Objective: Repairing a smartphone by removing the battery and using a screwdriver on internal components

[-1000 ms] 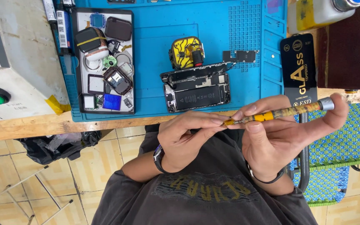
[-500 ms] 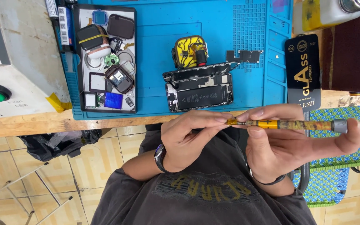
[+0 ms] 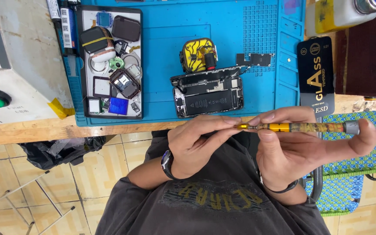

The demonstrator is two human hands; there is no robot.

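**Screwdriver held over the lap**

A wooden surface (image 3: 31, 132) carries a blue mat (image 3: 162, 65). On the mat's left lies a tray (image 3: 82, 65) of small parts; near its middle an opened phone (image 3: 207, 95), with a yellow tape roll (image 3: 198, 54) just beyond it. A black box (image 3: 316, 78) sits at the right. Near the person, the right hand (image 3: 297, 150) grasps a screwdriver (image 3: 301, 127) lying level, handle to the right. The left hand (image 3: 196, 143) pinches its tip, fingers closed around it.

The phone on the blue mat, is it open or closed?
Open. The phone lies with its inside showing, black battery and boards bare, and its cover lifted toward the yellow roll.
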